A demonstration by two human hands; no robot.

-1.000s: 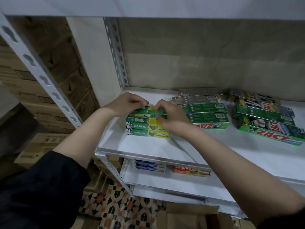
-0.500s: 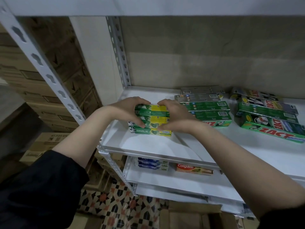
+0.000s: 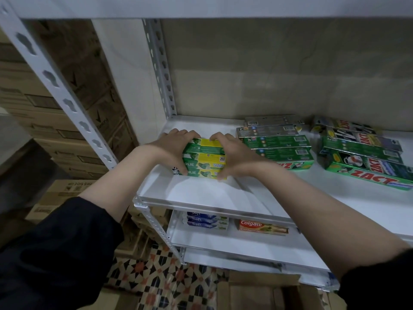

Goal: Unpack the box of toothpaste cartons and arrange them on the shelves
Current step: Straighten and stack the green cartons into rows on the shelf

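A small stack of green and yellow Darlie toothpaste cartons (image 3: pixel 204 161) lies on the white shelf (image 3: pixel 196 193), near its left end. My left hand (image 3: pixel 173 148) grips the stack's left end, fingers curled over the top and thumb at the front. My right hand (image 3: pixel 232 156) grips the right end the same way. To the right lie a stack of green Zact cartons (image 3: pixel 279 143) and a second, fanned Zact stack (image 3: pixel 362 153). The open cardboard box (image 3: pixel 263 291) stands on the floor below.
The lower shelf (image 3: pixel 234 242) holds blue Soft cartons (image 3: pixel 205 220) and a red Colgate carton (image 3: pixel 262 227). A perforated white upright (image 3: pixel 55 79) runs diagonally at left, with brown cardboard boxes (image 3: pixel 67 121) stacked behind it. Patterned floor tiles (image 3: pixel 165 280) show below.
Both hands have shifted from the top carton to the two ends of the Darlie stack and squared it up. The view has drifted slightly left and closer.
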